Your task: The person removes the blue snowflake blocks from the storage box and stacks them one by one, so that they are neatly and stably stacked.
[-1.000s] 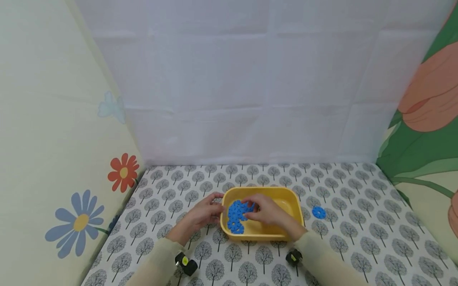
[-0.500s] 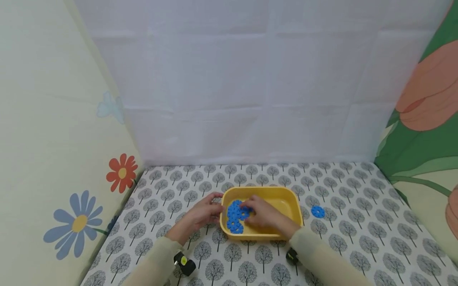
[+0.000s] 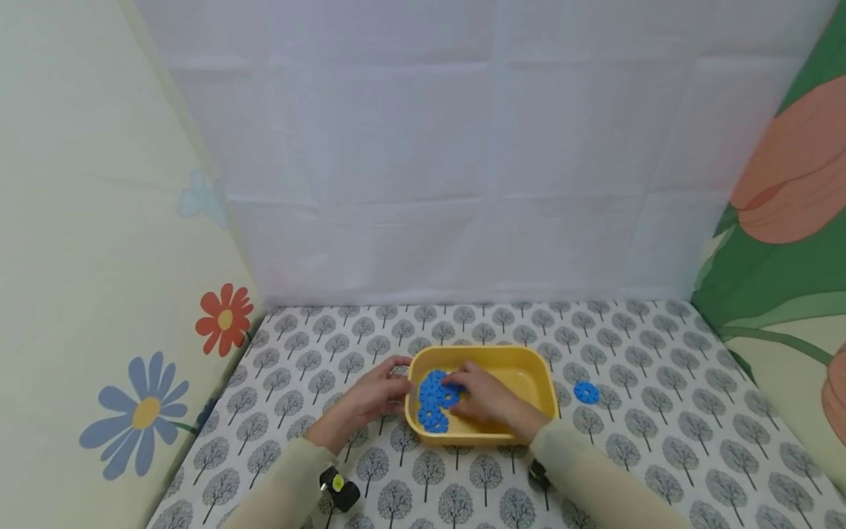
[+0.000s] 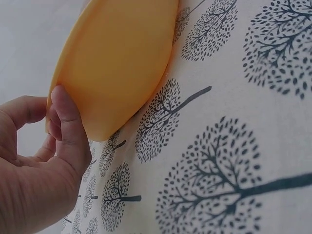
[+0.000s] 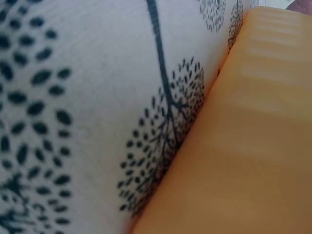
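A yellow plastic tub (image 3: 489,439) stands on the table, with several blue notched discs (image 3: 432,400) heaped at its left end. My left hand (image 3: 378,393) grips the tub's left rim. In the left wrist view, the thumb of that left hand (image 4: 46,161) lies against the tub's wall (image 4: 117,63), with fingers at the rim. My right hand (image 3: 487,397) reaches into the tub, fingers curved at the right side of the heap. Whether its fingertips pinch a disc cannot be made out. The right wrist view shows only the tub's outer wall (image 5: 243,146) and cloth.
A single blue disc (image 3: 586,392) lies on the table to the right of the tub. The tree-print cloth (image 3: 661,441) covers the tabletop. A white sheet (image 3: 396,184) hangs behind it, with flower-patterned panels (image 3: 145,411) at both sides.
My right hand has moved slightly left and lower into the tub, onto the discs, then stayed about there. My left hand keeps its place on the rim.
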Demonstrator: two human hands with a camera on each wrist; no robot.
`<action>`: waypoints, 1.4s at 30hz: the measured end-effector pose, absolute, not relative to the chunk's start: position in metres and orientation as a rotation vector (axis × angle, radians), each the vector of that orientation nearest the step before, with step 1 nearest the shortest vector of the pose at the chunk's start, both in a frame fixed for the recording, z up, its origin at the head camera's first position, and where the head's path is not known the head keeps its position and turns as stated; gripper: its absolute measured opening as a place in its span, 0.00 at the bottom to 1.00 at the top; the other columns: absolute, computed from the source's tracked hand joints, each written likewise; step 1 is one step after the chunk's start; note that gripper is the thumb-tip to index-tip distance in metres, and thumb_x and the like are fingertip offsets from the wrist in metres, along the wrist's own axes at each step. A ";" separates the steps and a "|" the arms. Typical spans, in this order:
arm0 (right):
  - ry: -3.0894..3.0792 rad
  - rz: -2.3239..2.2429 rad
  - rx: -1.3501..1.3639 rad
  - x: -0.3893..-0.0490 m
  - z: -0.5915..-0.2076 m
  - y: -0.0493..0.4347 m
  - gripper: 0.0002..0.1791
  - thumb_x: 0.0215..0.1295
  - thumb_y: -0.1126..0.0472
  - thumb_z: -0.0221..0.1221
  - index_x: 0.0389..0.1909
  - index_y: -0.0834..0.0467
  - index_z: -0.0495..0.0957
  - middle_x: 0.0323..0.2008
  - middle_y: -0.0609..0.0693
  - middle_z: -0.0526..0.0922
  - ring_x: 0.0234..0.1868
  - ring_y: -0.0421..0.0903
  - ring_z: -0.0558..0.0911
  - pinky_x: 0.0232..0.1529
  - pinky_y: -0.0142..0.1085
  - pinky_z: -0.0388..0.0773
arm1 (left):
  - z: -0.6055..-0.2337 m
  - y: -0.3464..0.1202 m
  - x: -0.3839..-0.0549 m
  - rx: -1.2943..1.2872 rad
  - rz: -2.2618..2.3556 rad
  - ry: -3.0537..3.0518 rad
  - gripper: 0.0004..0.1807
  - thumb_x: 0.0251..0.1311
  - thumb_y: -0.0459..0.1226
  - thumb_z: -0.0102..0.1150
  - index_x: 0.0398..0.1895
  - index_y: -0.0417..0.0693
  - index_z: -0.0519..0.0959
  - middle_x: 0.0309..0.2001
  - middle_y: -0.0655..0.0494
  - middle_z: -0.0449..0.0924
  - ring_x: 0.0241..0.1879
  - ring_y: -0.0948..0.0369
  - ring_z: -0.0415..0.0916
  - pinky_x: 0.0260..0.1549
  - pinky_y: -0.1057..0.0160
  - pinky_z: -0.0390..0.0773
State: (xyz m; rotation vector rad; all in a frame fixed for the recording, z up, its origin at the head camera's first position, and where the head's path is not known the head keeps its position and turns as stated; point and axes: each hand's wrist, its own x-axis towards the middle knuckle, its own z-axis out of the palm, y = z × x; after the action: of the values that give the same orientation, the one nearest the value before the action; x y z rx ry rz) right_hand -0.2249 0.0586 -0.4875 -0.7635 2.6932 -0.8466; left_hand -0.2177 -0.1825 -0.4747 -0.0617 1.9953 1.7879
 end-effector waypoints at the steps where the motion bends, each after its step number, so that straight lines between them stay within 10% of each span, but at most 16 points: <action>1: 2.695 -0.848 -0.764 -0.225 -0.487 0.058 0.25 0.60 0.55 0.71 0.60 0.50 0.81 0.51 0.50 0.75 0.51 0.46 0.77 0.59 0.46 0.76 | -0.475 -0.183 -0.218 -0.060 1.790 1.997 0.29 0.65 0.32 0.59 0.69 0.46 0.65 0.46 0.41 0.80 0.35 0.55 0.80 0.33 0.59 0.83; 42: 2.744 -0.699 -0.839 -0.222 -0.490 0.052 0.26 0.60 0.56 0.70 0.60 0.51 0.79 0.48 0.45 0.79 0.47 0.40 0.78 0.56 0.40 0.78 | -0.471 -0.181 -0.216 -0.043 1.791 1.996 0.29 0.67 0.31 0.57 0.70 0.46 0.64 0.45 0.43 0.78 0.34 0.57 0.79 0.30 0.61 0.81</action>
State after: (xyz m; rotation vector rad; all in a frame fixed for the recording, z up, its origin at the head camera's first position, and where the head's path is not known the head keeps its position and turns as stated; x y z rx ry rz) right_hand -0.2221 0.0521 -0.4897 -0.8390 2.7445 -0.6989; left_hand -0.2163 -0.1813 -0.4710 -0.0433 1.9955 1.7911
